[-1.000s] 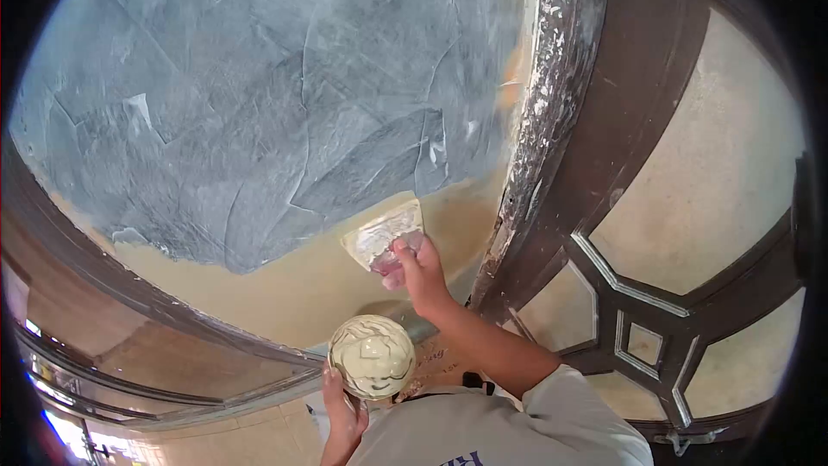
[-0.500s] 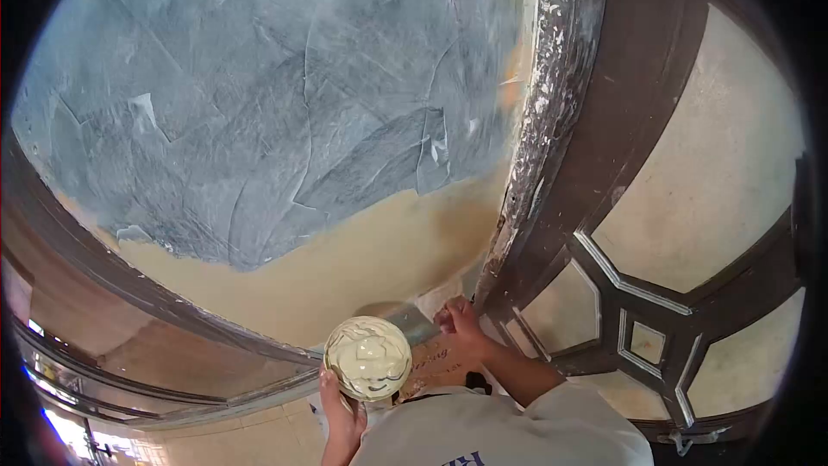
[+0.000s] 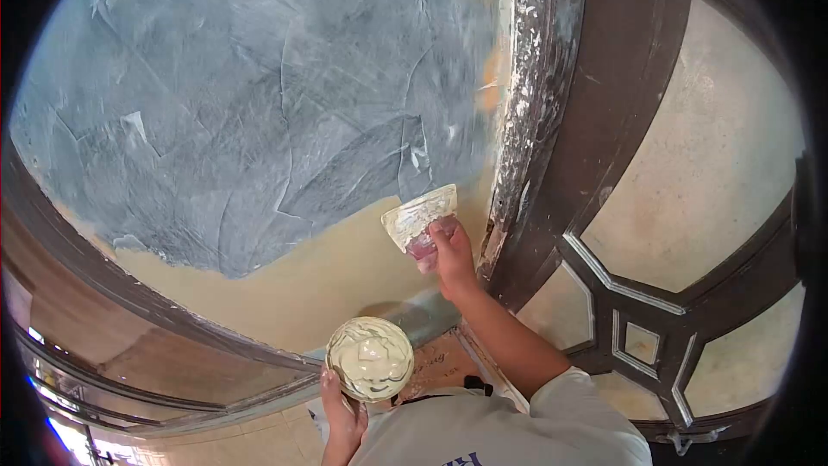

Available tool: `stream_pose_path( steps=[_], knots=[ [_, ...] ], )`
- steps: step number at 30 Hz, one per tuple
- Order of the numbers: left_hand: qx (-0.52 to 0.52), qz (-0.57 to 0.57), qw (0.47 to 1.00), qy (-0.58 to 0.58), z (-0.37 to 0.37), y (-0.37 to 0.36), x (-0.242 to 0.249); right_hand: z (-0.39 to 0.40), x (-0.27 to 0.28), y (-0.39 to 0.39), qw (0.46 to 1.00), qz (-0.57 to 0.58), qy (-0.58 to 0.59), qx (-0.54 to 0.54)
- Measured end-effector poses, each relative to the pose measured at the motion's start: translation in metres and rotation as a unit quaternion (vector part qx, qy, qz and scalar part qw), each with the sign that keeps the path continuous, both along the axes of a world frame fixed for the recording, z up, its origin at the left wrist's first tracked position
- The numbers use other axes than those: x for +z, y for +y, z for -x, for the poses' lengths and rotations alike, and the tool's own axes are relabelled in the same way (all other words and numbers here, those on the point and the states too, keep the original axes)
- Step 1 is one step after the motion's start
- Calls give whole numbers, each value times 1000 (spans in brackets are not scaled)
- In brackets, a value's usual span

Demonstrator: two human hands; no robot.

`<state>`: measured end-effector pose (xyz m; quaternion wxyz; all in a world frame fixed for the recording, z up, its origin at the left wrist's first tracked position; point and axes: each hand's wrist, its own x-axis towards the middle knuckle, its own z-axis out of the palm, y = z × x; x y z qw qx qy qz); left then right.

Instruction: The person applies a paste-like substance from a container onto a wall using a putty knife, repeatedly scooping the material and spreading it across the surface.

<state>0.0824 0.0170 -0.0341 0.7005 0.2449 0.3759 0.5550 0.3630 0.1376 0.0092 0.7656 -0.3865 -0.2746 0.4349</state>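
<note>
My left hand (image 3: pixel 341 410) grips a round tub (image 3: pixel 369 360) from below and the side. Thick cream-coloured putty fills it, its surface ridged and swirled. Higher up and to the right, my right hand (image 3: pixel 454 261) is closed around the reddish handle of a putty knife (image 3: pixel 421 217). Cream putty coats the knife's wide blade, which lies against or very near the wall; contact cannot be made out. Behind the blade is the lower edge of the grey-blue coat (image 3: pixel 224 112), above a bare yellowish strip (image 3: pixel 285 293) of wall.
A dark frame edge with flaking white spots (image 3: pixel 528 78) runs down the right of the wall. Beyond it stands a dark brown panelled door (image 3: pixel 621 121) with pale panels. A brown ledge (image 3: pixel 155 311) curves along the lower left, above a tiled floor (image 3: pixel 250 438).
My right hand has risen from the wall's bottom right corner, carrying the putty knife up to the coat's lower edge. The tub has barely moved. The view has shifted slightly right.
</note>
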Motion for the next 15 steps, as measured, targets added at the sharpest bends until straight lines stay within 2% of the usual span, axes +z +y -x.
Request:
stream_pose_path(
  steps=[3,8,9,12,14,15],
  knots=[
    [8,28,1000,-8,1,-4,-4,2,-2,0,1000,15,18,-3],
    [-5,12,1000,-2,3,-5,-7,-5,-26,9,1000,3,12,20],
    [-19,-6,1000,-10,3,-5,-7,-7,-36,7,999,43,11,16],
    [27,31,999,11,-4,-8,2,-15,-105,-3,992,123,28,12],
    [19,23,999,10,-3,-6,0,-25,-192,-13,974,223,22,20],
    [10,15,1000,9,-3,-5,-1,-32,-243,-22,971,232,20,57]
  ],
)
